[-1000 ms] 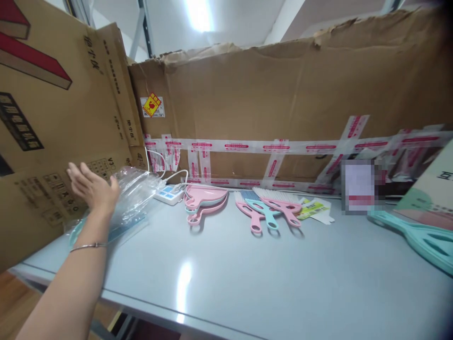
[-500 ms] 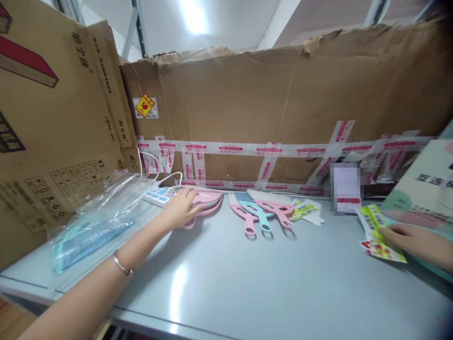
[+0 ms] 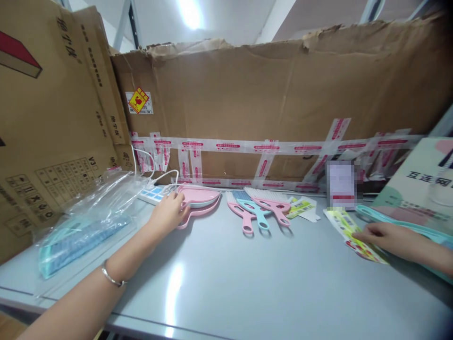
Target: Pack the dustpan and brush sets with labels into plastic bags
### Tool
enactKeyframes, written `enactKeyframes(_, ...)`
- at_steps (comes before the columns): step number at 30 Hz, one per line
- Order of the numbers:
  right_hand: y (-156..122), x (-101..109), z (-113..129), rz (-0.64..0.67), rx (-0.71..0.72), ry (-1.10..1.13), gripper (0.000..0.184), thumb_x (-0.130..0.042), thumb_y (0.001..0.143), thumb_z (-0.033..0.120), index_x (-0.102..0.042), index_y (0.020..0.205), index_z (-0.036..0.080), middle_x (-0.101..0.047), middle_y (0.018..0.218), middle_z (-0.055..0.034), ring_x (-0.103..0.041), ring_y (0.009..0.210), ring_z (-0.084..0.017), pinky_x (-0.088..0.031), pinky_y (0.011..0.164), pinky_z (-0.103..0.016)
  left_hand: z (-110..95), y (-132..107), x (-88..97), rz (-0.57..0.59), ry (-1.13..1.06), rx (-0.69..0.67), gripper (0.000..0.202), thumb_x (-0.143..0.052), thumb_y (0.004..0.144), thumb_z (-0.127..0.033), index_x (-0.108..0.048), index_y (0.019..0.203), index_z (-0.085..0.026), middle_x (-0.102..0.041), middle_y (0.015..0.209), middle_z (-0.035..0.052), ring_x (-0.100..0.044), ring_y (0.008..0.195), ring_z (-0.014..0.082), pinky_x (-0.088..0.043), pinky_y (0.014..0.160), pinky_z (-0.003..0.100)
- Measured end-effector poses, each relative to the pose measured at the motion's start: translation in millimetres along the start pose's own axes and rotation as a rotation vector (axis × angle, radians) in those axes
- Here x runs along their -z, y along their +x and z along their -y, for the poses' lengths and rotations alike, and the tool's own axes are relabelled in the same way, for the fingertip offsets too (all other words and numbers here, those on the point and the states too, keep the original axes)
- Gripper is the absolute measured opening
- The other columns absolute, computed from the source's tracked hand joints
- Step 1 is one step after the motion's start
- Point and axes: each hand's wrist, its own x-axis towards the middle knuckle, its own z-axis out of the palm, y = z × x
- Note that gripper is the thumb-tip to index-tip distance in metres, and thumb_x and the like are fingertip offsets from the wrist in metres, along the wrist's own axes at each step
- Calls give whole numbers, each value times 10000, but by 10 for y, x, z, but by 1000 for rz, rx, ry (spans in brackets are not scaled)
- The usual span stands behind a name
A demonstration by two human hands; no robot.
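Note:
My left hand (image 3: pixel 169 211) is at the left side of a small stack of dustpans, its fingers curled over their edge near the handle. The top dustpan (image 3: pixel 200 194) is pink, with a pale one and another pink one under it. My right hand (image 3: pixel 387 237) pinches a yellow-green printed card (image 3: pixel 348 231) close to the table top. Between the hands lie three small brushes: a pink brush (image 3: pixel 246 216), a turquoise brush (image 3: pixel 259 215) and another pink brush (image 3: pixel 276 208), their handles toward me.
A clear plastic bag (image 3: pixel 85 236) with a turquoise-and-blue brush lies left. Behind it sits a power strip (image 3: pixel 152 193) with white cables. More printed cards (image 3: pixel 302 209), a phone-like object (image 3: pixel 341 184), a turquoise-rimmed item (image 3: pixel 392 221) and a pale printed board (image 3: pixel 419 182) are rightward. Cardboard boxes (image 3: pixel 226 94) wall the back.
My left hand has drawn back a little to the left, its fingers now curled at the dustpans' edge. My right hand has moved left with the card, laying it flatter and nearer the table.

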Motion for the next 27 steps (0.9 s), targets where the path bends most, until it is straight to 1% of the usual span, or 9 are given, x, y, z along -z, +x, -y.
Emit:
enactKeyframes(2, 55, -3, 184, 98, -8, -125, 304, -684, 587, 488, -498, 502, 264, -608, 685, -164, -565, 641, -270, -371, 598, -399, -25, -23, 46, 49, 0, 58, 270, -446, 841, -339, -573, 1001, -162, -630, 982, 147, -607, 879, 295, -464, 744, 397)
enactKeyframes(4, 83, -12, 414, -7, 91, -154, 265, -624, 653, 504, -528, 620, 259, -626, 796, -170, -578, 755, -303, -390, 649, -417, -20, -22, 77, 49, -55, 68, 261, -430, 851, -347, -572, 977, -167, -639, 974, 138, -611, 879, 286, -458, 744, 385)
enactKeyframes(8, 31, -122, 940, -1, 565, -5, 331, -548, 741, 457, -619, 963, 222, -628, 1020, -149, -584, 933, -294, -435, 798, -416, 57, 32, 86, -76, -272, 78, 260, -483, 821, -411, -567, 904, -180, -658, 964, 102, -598, 928, 263, -439, 806, 366)
enactKeyframes(10, 1, -208, 1151, 55, 735, -4, 437, -524, 770, 457, -594, 1139, 234, -602, 1135, -136, -574, 1009, -293, -443, 833, -428, 101, 58, 76, -122, -381, 121, 291, -518, 789, -467, -574, 868, -193, -667, 946, 78, -599, 910, 252, -438, 805, 358)
enactKeyframes(12, -3, -292, 1273, 97, 851, -32, 423, -469, 815, 431, -596, 1175, 249, -592, 1192, -116, -573, 1044, -284, -456, 840, -434, 138, 77, 65, -158, -492, 188, 308, -543, 762, -490, -585, 843, -196, -669, 908, 61, -606, 865, 240, -445, 775, 347)
enactKeyframes(16, 24, -431, 1283, 81, 972, -50, 396, -344, 889, 331, -647, 1112, 208, -640, 1151, -96, -605, 1032, -249, -475, 858, -417, 193, 119, 38, -321, -752, 315, 306, -618, 705, -441, -587, 862, -180, -648, 826, 38, -609, 794, 206, -457, 716, 312)
enactKeyframes(21, 2, -534, 1236, -63, 1008, -54, 388, -346, 896, 294, -662, 1078, 161, -663, 1109, -101, -627, 1004, -259, -505, 832, -419, 213, 188, 69, -587, -1240, 444, 398, -689, 627, -404, -529, 911, -176, -610, 814, 19, -618, 752, 163, -480, 681, 283)
enactKeyframes(24, -15, -560, 1274, -134, 1050, -37, 359, -361, 892, 269, -677, 1022, 156, -668, 1093, -111, -642, 974, -252, -520, 803, -398, 188, 201, 170, -641, -1388, 495, 396, -703, 600, -406, -500, 855, -181, -617, 798, 10, -626, 703, 148, -472, 641, 262)
enactKeyframes(27, -23, -571, 1310, -164, 1062, -34, 343, -364, 897, 264, -674, 1002, 161, -681, 1060, -109, -654, 941, -246, -525, 781, -386, 171, 195, 275, -615, -1514, 562, 344, -680, 608, -393, -488, 808, -190, -628, 753, -5, -625, 667, 137, -450, 601, 235)
